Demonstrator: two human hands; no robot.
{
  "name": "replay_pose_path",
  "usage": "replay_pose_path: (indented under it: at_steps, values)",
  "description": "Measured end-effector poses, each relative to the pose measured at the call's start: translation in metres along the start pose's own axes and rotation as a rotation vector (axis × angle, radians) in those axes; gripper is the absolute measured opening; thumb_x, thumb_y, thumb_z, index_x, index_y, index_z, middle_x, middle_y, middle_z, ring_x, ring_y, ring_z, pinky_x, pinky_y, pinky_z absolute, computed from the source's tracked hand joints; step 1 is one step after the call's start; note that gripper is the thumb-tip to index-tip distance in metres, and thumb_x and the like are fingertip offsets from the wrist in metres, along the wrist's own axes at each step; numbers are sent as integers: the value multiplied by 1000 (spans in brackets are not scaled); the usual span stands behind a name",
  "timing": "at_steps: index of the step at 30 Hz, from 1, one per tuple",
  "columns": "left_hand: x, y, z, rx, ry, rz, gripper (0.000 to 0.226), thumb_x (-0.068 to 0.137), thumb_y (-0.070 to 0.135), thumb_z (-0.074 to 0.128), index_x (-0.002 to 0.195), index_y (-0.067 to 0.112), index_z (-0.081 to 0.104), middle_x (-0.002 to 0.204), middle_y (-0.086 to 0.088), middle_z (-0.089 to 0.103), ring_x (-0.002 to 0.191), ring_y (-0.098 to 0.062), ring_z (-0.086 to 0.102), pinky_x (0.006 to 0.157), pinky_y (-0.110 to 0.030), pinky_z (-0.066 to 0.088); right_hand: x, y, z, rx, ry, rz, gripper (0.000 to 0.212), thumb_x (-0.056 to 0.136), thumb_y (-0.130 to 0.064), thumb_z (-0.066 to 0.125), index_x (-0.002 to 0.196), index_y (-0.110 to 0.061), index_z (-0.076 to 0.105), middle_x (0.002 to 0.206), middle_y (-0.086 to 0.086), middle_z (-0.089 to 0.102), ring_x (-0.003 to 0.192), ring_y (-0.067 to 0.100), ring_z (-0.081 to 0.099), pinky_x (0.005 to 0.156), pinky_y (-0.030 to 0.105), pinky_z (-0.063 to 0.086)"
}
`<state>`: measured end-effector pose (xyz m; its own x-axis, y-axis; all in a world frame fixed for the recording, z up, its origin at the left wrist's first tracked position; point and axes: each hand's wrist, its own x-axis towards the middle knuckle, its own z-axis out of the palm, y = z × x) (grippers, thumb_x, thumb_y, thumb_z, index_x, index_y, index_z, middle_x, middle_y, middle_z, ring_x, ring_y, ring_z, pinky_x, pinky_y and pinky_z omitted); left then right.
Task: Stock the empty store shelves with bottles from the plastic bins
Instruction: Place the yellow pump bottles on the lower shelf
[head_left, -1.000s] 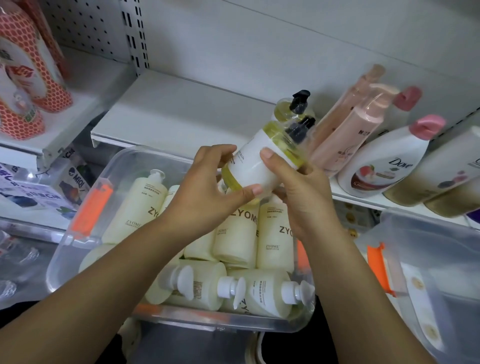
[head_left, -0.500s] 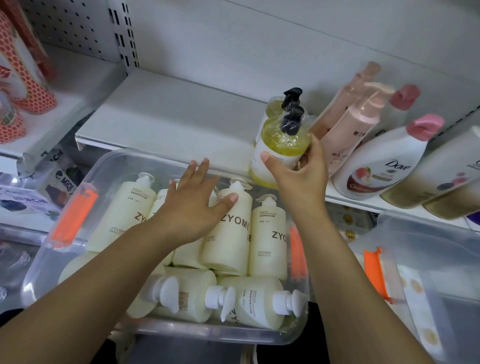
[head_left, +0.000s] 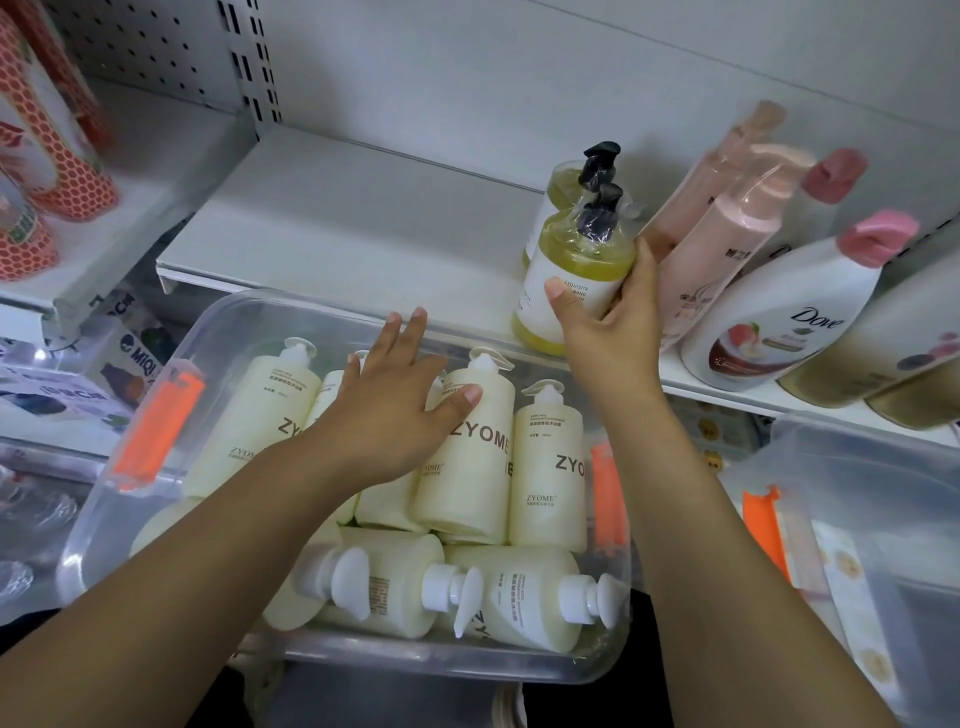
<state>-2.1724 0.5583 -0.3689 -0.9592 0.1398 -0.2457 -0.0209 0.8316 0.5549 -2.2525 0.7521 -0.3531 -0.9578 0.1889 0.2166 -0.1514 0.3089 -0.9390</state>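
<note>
My right hand (head_left: 610, 332) grips a yellow pump bottle (head_left: 574, 270) with a black pump, wrapped in clear film, standing at the front of the white shelf (head_left: 337, 228). A second yellow bottle (head_left: 563, 182) stands just behind it. My left hand (head_left: 395, 405) reaches into the clear plastic bin (head_left: 218, 322) with fingers spread, thumb on a cream ZYOME pump bottle (head_left: 472, 457). Several cream ZYOME bottles fill the bin, some upright, some lying at the front.
Pink pump bottles (head_left: 727, 244) and a white Dove bottle (head_left: 789, 317) lean on the shelf's right part. Gold bottles (head_left: 883, 353) lie at the far right. Orange-patterned bottles (head_left: 47, 145) stand on the left shelf. A second clear bin (head_left: 857, 467) sits lower right.
Both hands held the yellow bottle over the bin; my right hand moved it onto the shelf in front of the other yellow bottle. My left hand let go and dropped to the cream bottles.
</note>
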Motion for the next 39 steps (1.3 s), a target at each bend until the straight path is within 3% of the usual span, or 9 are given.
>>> replay_pose_path:
  at_steps: [5, 9, 16, 24, 27, 30, 33, 36, 39]
  values:
    - [-1, 0, -1, -25, 2, 6, 61, 96, 63, 33, 143, 25, 47, 167, 8, -13, 151, -10, -21, 123, -50, -2, 1, 1, -1, -46, -24, -9, 83, 88, -15, 74, 155, -16, 25, 146, -1, 52, 131, 11, 53, 114, 41, 42]
    - [-2, 1, -2, -51, 0, -5, 60, 97, 61, 35, 144, 25, 46, 167, 8, -11, 151, -9, -20, 124, -50, -1, 6, 4, 3, -58, -10, 4, 89, 83, -26, 73, 156, -22, 22, 154, 1, 43, 139, 17, 45, 117, 45, 36]
    - [-6, 2, -5, -58, -6, -14, 60, 99, 61, 34, 147, 26, 43, 167, 9, -10, 152, -8, -17, 124, -51, 0, 11, 12, 2, -106, -25, -2, 89, 80, -26, 73, 154, -29, 23, 153, -1, 43, 139, 16, 45, 118, 44, 36]
    - [-10, -3, -14, -77, -17, 1, 61, 99, 59, 36, 150, 26, 40, 167, 10, -5, 152, -7, -12, 124, -49, 1, 9, 13, 0, -244, -28, -13, 96, 89, -24, 74, 159, -22, 9, 159, 3, 36, 143, 20, 40, 119, 43, 33]
    - [-15, -5, -17, -185, 69, -2, 53, 99, 57, 43, 142, 27, 50, 165, 13, 18, 152, -8, 13, 122, -39, 21, 6, 17, -2, -216, -13, -52, 110, 82, -37, 75, 158, -30, -4, 164, 0, 27, 147, 15, 35, 121, 45, 31]
    - [-20, -9, -26, -304, 241, -2, 36, 98, 47, 54, 125, 26, 65, 130, 19, 57, 122, -12, 55, 94, -25, 45, -4, 14, -4, -228, -31, -50, 118, 79, -44, 77, 159, -28, -8, 164, -3, 27, 146, 12, 36, 120, 43, 32]
    - [-27, -21, -37, -326, 346, -36, 29, 96, 43, 59, 118, 26, 69, 109, 14, 65, 84, -14, 65, 66, -15, 49, -26, -1, -6, -281, -39, -45, 101, 89, -39, 71, 160, -19, 3, 160, -3, 37, 143, 11, 40, 119, 37, 34]
    - [-34, -35, -47, -286, 389, -76, 29, 97, 38, 60, 117, 19, 70, 111, 7, 68, 89, -15, 65, 74, -21, 45, -60, -21, -11, -284, 94, -67, 57, 95, -33, 66, 142, -10, 43, 137, 2, 59, 125, 10, 56, 107, 34, 47]
    - [-39, -47, -56, -209, 388, -116, 33, 97, 40, 57, 118, 18, 69, 111, 2, 70, 75, -10, 62, 66, -23, 44, -89, -41, -10, -372, 155, -59, 29, 96, -31, 65, 115, -11, 60, 104, -3, 67, 95, 10, 64, 88, 37, 55]
